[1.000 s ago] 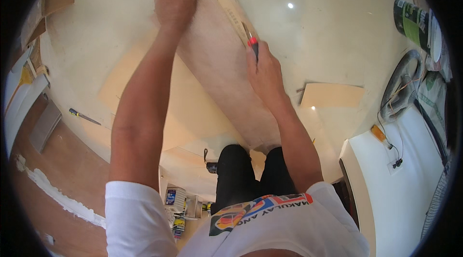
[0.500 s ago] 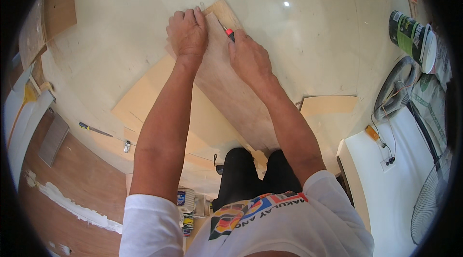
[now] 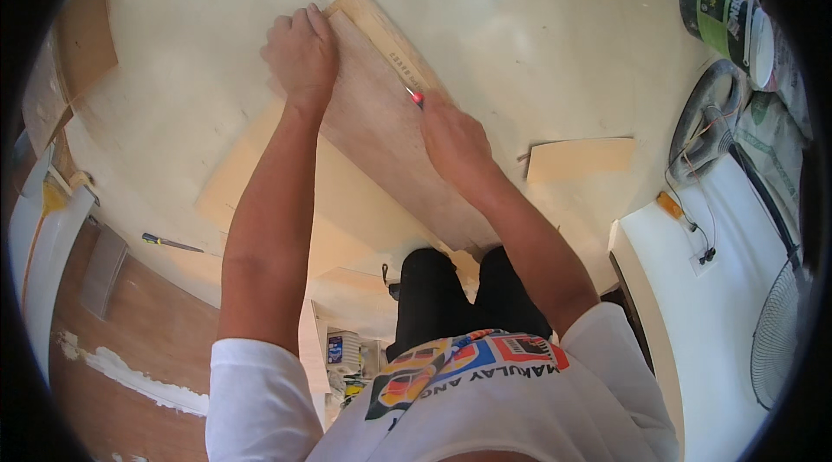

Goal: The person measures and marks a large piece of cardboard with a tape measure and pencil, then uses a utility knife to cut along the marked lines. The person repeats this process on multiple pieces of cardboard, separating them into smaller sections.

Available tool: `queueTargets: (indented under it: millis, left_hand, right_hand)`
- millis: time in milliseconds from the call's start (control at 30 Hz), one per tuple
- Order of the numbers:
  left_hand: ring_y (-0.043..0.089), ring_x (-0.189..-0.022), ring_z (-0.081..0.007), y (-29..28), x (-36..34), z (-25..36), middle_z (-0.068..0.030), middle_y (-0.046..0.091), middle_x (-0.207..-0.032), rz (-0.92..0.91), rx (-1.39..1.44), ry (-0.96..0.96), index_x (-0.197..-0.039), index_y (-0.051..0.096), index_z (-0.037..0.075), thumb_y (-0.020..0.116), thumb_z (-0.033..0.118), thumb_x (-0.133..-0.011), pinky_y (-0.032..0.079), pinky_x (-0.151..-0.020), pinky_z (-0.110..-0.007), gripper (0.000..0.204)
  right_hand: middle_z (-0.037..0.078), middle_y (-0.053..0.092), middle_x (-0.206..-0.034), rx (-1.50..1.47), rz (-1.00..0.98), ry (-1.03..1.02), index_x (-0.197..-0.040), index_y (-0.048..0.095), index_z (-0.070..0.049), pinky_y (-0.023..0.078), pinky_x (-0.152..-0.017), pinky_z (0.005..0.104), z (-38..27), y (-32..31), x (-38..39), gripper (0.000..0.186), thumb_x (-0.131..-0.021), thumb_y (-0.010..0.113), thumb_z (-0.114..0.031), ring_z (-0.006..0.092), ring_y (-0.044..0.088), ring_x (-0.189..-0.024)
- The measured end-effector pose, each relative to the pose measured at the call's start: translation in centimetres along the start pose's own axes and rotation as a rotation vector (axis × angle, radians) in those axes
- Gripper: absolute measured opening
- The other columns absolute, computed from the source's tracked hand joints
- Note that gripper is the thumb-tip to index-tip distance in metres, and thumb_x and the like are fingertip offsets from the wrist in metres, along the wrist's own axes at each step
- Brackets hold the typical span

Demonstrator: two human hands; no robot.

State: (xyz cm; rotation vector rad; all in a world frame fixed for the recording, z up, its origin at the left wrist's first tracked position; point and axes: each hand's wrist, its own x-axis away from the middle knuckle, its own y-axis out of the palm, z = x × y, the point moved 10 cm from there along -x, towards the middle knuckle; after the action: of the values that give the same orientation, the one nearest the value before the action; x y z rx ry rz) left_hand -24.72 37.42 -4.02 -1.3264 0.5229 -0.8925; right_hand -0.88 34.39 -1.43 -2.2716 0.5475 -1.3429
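A long brown wooden board (image 3: pixel 381 128) lies slantwise on the floor, atop a paler board (image 3: pixel 381 29) whose printed strip shows along the right side. At its far left corner my left hand (image 3: pixel 301 57) is closed, fingers curled over the end. My right hand (image 3: pixel 455 139) is closed around a tool with a red-and-black handle (image 3: pixel 418 99). Its thin metal tip meets the brown board's right edge, about partway down; the exact kind of tool cannot be made out. My knees in black trousers are at the board's near end.
Flat tan sheets (image 3: pixel 260 167) lie under and left of the board, and a smaller tan piece (image 3: pixel 581 160) on the right. A thin saw-like hand tool (image 3: pixel 172 243) rests at left. A green-and-black bucket (image 3: pixel 719 24) and a fan (image 3: pixel 776 332) are at right.
My right hand has drawn the tool toward me along the board's edge, uncovering more of the paler board. My left hand stays at the far corner. The view has shifted a little.
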Motion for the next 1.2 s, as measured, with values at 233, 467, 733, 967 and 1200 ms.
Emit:
queueTargets:
  millis: [233, 467, 733, 967, 1200]
  left_hand:
    - [0.057, -0.093, -0.0331, -0.5, 0.6, -0.4, -0.0108, 0.061, -0.092, 0.099, 0.016, 0.012, -0.089, 0.067, 0.009, 0.045, 0.033, -0.102, 0.042, -0.083, -0.047, 0.035]
    - [0.056, -0.098, -0.0314, 0.0, 0.0, -0.2, -0.0108, 0.06, -0.095, 0.036, 0.011, -0.03, -0.092, 0.068, 0.009, 0.045, 0.035, -0.103, 0.042, -0.088, -0.046, 0.036]
    - [0.056, -0.096, -0.0313, 0.4, 0.2, -0.3, -0.0105, 0.06, -0.096, 0.023, -0.023, -0.041, -0.092, 0.068, 0.009, 0.044, 0.036, -0.104, 0.042, -0.087, -0.046, 0.037]
    - [0.057, -0.086, -0.0333, -0.6, 0.0, 0.4, -0.01, 0.059, -0.086, 0.164, 0.02, 0.069, -0.081, 0.064, 0.01, 0.048, 0.031, -0.101, 0.043, -0.074, -0.049, 0.033]
    - [0.056, -0.097, -0.0328, 0.6, 0.3, -0.7, -0.0115, 0.06, -0.096, -0.007, 0.016, -0.022, -0.092, 0.067, 0.009, 0.044, 0.033, -0.103, 0.042, -0.085, -0.048, 0.035]
  right_hand:
    - [0.027, 0.068, -0.088, -0.088, 0.126, 0.02, -0.103, 0.051, 0.003, 0.056, -0.075, 0.0505, -1.9, -2.8, -0.3, 0.016, -0.098, 0.052, -0.012, 0.0416, 0.07, -0.084]
    - [0.026, 0.068, -0.088, -0.069, 0.268, -0.096, -0.1, 0.053, 0.002, 0.057, -0.071, 0.0492, -4.4, -3.3, -6.7, 0.019, -0.098, 0.054, -0.017, 0.0407, 0.07, -0.083]
    - [0.027, 0.068, -0.09, -0.061, 0.192, -0.176, -0.1, 0.052, 0.002, 0.054, -0.073, 0.0523, -5.5, -3.3, -6.9, 0.014, -0.097, 0.053, -0.012, 0.0441, 0.069, -0.086]
    - [0.029, 0.067, -0.091, -0.041, 0.079, -0.091, -0.101, 0.051, 0.002, 0.052, -0.076, 0.0554, -4.3, -2.7, -4.5, 0.017, -0.099, 0.05, -0.014, 0.0473, 0.066, -0.088]
    - [0.026, 0.068, -0.085, 0.006, 0.022, 0.034, -0.103, 0.051, 0.003, 0.055, -0.07, 0.0528, -2.3, -2.6, -1.2, 0.014, -0.096, 0.052, -0.009, 0.044, 0.069, -0.084]
